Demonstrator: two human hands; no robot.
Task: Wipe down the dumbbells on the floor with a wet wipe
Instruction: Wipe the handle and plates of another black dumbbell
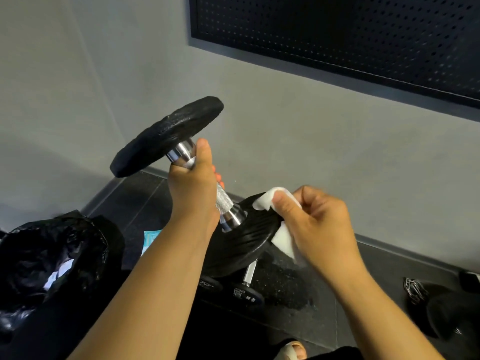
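In the corner, above the dark floor [145, 198]: the dumbbell [171, 133] is held clear of the ground and tilted, with one black plate up and to the left and the lower plate [244, 237] down and to the right.
Left hand [192, 188]: fingers and thumb are wrapped fully round the knurled steel handle [224, 201], nearer the upper plate; it bears the whole load.
Right hand [311, 224]: pinches a folded white wet wipe [284, 239] over the rim of the lower plate, thumb on top, fingers curled behind.
Second dumbbell [249, 279]: lies on the floor just beneath the held one, largely hidden.
Nearby: a black bag [52, 255] and a teal packet [150, 240] on the floor to the left.
Handling, dumbbell (judged): heavy and rigid. The knurling offers the surest hold. The smooth chrome collars would likely slip once damp. A grip at mid-handle should balance it better.
Handling, wipe (judged): soft, limp and light; it conforms readily to the plate's edge.
Step (judged): lower plate rim under wiping; second dumbbell's state cannot be told.
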